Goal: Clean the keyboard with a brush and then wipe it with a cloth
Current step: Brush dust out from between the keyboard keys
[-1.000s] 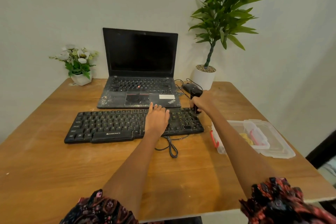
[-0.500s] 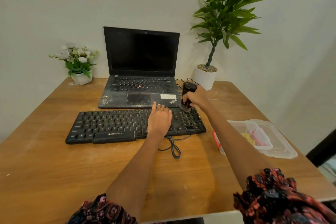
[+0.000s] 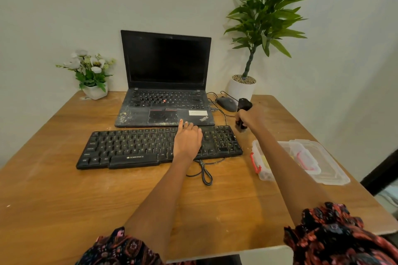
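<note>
Flowers (image 3: 90, 71): a small white pot of white blooms at the far left corner of my bench (image 3: 53, 200).
Keyboard (image 3: 133, 146): black, lying flat in front of the open laptop (image 3: 165, 84), its cable (image 3: 204, 175) looped toward me.
Left hand (image 3: 187, 141): my fingers are straight, palm down, resting on the keys right of centre.
Right hand (image 3: 249, 117): my grip is curled tight around the black brush (image 3: 243, 114), held upright just past the keyboard's far right corner, near the mouse (image 3: 227, 103).
Plant (image 3: 267, 17): tall, leafy, in a white pot behind the mouse.
Box (image 3: 299, 160): clear plastic, at the right edge.
</note>
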